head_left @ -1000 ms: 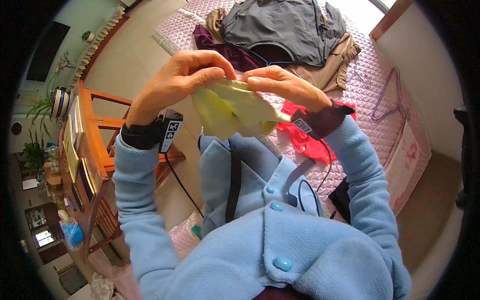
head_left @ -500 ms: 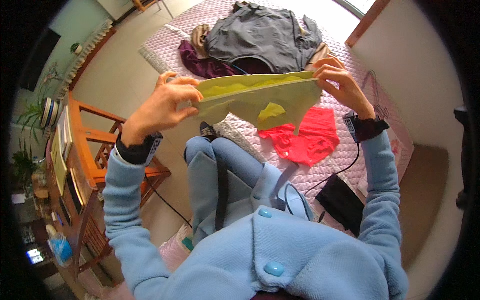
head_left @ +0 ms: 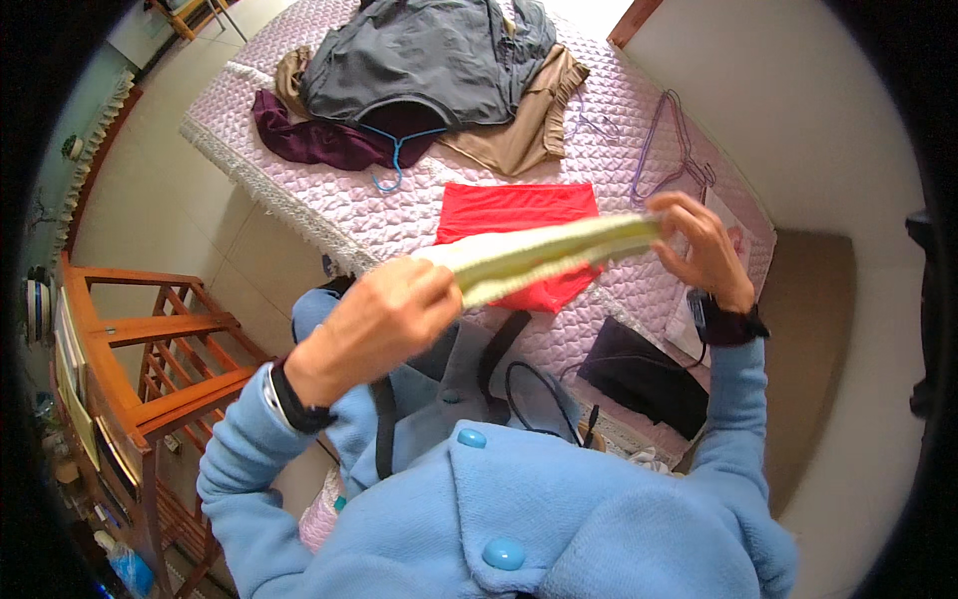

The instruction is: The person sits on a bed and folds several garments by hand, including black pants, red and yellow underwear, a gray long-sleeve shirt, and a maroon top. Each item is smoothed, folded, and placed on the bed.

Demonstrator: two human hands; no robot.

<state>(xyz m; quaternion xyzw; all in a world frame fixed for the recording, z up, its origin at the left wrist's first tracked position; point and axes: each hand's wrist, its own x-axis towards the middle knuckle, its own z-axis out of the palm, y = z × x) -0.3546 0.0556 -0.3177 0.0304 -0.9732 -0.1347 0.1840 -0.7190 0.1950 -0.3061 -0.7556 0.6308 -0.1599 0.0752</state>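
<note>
Stretched between my two hands is a pair of pale yellow-green underpants point(head_left: 554, 252), smeared a little by motion. My left hand point(head_left: 379, 314) is closed on one end of its waistband. At the other end, my right hand point(head_left: 704, 250) pinches the fabric between fingers and thumb. Right below, partly covered by the held garment, red underpants point(head_left: 519, 210) lie spread on the quilted pink bed cover point(head_left: 384, 232). The lower part of the yellow-green pair is folded or turned out of sight.
A grey top point(head_left: 409, 65), a dark purple garment point(head_left: 309, 140) and brown trousers point(head_left: 529, 115) lie piled farther back. A blue hanger point(head_left: 397, 150) and purple hangers point(head_left: 664, 150) rest on the bed. A black pouch point(head_left: 644, 374) sits near my right arm; a wooden chair point(head_left: 170, 329) stands left.
My hands have come lower and nearer my body, tipping the yellow-green underpants so that the hanging front no longer shows. The view has shifted, revealing more of the hangers and brown trousers.
</note>
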